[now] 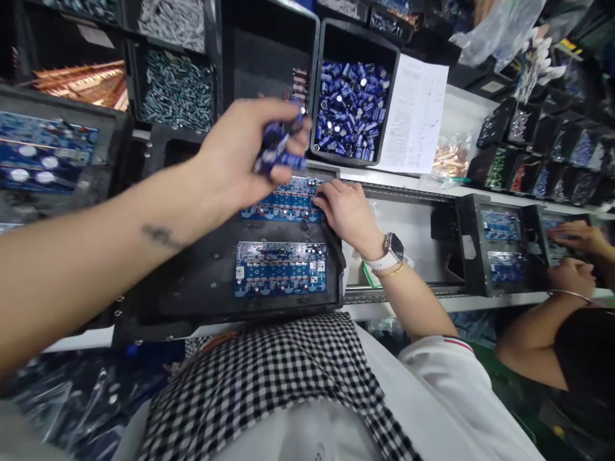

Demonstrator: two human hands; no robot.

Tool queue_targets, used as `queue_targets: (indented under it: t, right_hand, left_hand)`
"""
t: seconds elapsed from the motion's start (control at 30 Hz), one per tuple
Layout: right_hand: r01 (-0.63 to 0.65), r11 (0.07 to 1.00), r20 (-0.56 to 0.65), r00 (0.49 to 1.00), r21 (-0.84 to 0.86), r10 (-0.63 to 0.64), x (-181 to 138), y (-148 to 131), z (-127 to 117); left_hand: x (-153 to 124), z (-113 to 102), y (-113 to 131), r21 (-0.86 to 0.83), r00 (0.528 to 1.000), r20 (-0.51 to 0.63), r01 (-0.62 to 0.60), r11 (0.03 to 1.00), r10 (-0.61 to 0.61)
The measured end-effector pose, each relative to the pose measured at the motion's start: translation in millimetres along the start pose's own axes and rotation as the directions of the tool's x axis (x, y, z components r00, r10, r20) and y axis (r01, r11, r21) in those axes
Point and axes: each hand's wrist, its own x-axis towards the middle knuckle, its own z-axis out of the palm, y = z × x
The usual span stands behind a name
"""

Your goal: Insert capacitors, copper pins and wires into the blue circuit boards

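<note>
Left hand [235, 150] is half closed, fingers and thumb curled around a clutch of blue capacitors [283, 153], small shiny cylinders, a bit blurred, held above the left part of the upper circuit board [283, 206]. Right hand [350, 212] has its fingers bunched at that board's right end; cannot tell if it pinches a part. Board is blue, packed with small components, reddish strips running lengthwise. Lower circuit board [281, 269] lies parallel just below, similar, with white blocks near its right end. Both sit in a black tray [192, 278]. Behind the hands, a black bin [358, 46] holds many more blue capacitors; screws [175, 89] fill another bin to the left, printed paper [413, 115] lies right. Far right, a co-worker's hands [571, 276] are at another tray.
</note>
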Motion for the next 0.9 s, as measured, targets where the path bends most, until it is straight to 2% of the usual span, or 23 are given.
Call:
queue_targets:
  t: [0.03,0.1,0.17,0.2,0.3,0.37,0.43,0.53,0.6,0.67,0.73,0.8,0.83,0.9]
  right_hand:
    - [0.001,1.0,-0.003,1.0,-0.006,-0.001,0,-1,0]
    - [0.023,0.999,0.0,1.0,-0.023,-0.023,0,-3,-1]
    - [0.076,0.996,0.019,0.997,-0.042,-0.075,0,-3,-1]
    - [0.103,0.994,0.031,0.994,-0.045,-0.101,-1,-3,-2]
    - [0.115,0.993,-0.008,0.993,0.034,-0.115,-5,-4,-12]
    - [0.093,0.976,-0.085,0.993,0.196,-0.078,-14,-10,-25]
    - [0.122,0.922,-0.114,0.99,0.368,-0.085,-28,-20,-41]
    - [0.175,0.86,-0.06,0.984,0.48,-0.167,-49,-36,-58]
    - [0.161,0.854,-0.018,0.984,0.495,-0.175,-58,-39,-60]
    - [0.107,0.887,-0.022,0.994,0.448,-0.109,-61,-33,-54]
    - [0.036,0.949,-0.057,0.998,0.313,-0.02,-58,-22,-43]
    - [-0.007,0.989,-0.068,0.998,0.146,0.017,-52,-14,-31]
    - [0.003,0.996,-0.05,0.999,0.087,0.001,-49,-12,-26]
    - [0.056,0.996,-0.008,0.998,0.064,-0.055,-45,-13,-19]
  left_hand:
    - [-22,-6,-12,-0.121,0.995,-0.008,0.102,0.987,-0.104]
    - [-53,-13,-36,-0.252,0.953,0.022,0.297,0.921,-0.301]
    - [-69,-14,-57,-0.301,0.9,0.069,0.43,0.851,-0.43]
    - [-72,-13,-66,-0.313,0.885,0.09,0.46,0.831,-0.456]
    - [-70,-11,-80,-0.333,0.883,0.147,0.468,0.819,-0.445]
    - [-67,-10,-83,-0.331,0.889,0.152,0.457,0.825,-0.432]
    - [-66,-10,-83,-0.316,0.898,0.144,0.441,0.84,-0.417]
    - [-70,-8,-82,-0.263,0.903,0.154,0.428,0.865,-0.4]
    - [-77,-6,-83,-0.215,0.877,0.179,0.476,0.853,-0.445]
    - [-86,-5,-86,-0.193,0.811,0.233,0.579,0.792,-0.537]
    - [-96,-5,-92,-0.186,0.702,0.325,0.704,0.686,-0.633]
    - [-105,-6,-99,-0.14,0.588,0.406,0.797,0.587,-0.7]
    - [-108,-6,-102,-0.101,0.549,0.429,0.819,0.565,-0.718]
    - [-113,-6,-108,-0.015,0.524,0.455,0.813,0.582,-0.721]
